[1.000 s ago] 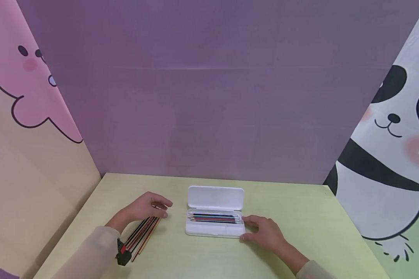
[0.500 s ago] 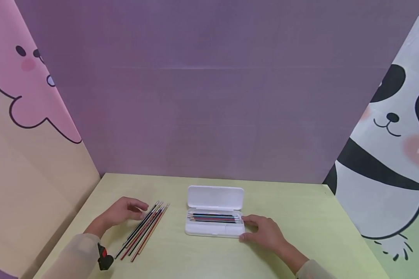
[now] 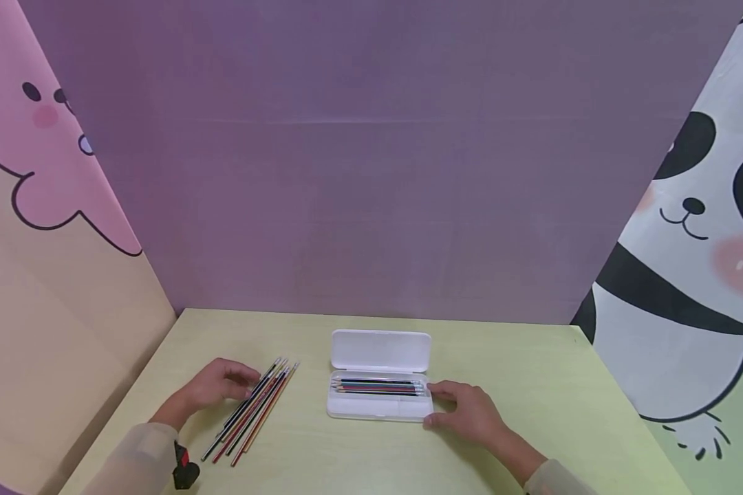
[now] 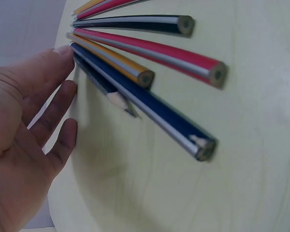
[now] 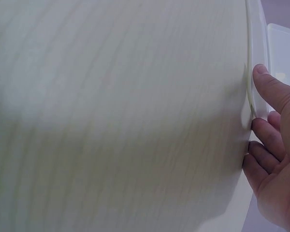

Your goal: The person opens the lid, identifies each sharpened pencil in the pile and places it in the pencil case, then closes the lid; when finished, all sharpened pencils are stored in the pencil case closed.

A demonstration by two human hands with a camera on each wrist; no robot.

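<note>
Now the left hand point(image 3: 213, 386) lies on the desk point(image 3: 532, 385) near its left edge, fingers loosely straight, fingertips point(image 4: 63, 52) touching the loose coloured pencils point(image 3: 252, 411); it grips nothing. Approx. six pencils lie in a slanted row, tips toward the back edge, blunt ends toward the front-left corner. Left wrist cam shows them fanned: a dark blue pencil point(image 4: 145, 111) nearest the hand, an orange one point(image 4: 113, 60) and a red one point(image 4: 159, 50) beside it, a black one point(image 4: 135, 23) further off, plus a short sharpened pencil point(image 4: 111, 94) tucked under the blue.

Mid-desk, w/ its lid point(image 3: 380, 350) standing open toward the back edge, sits the white pencil case point(image 3: 378, 407). Several pencils point(image 3: 378, 386) lie lengthwise in its tray, parallel to the front edge. The right hand point(image 3: 467, 411) rests against the case's right end, thumb point(image 5: 275, 89) and curled fingers point(image 5: 263, 137) pressed on the plastic rim, so it steadies the case rather than lifts it. Loose pencils and case are well apart.

Cartoon backdrops stand round the desk: pink character point(image 3: 43, 158) left, panda point(image 3: 700, 261) right, plain purple panel point(image 3: 378, 158) behind. A small black-and-red device point(image 3: 184, 469) shows at the left wrist.
</note>
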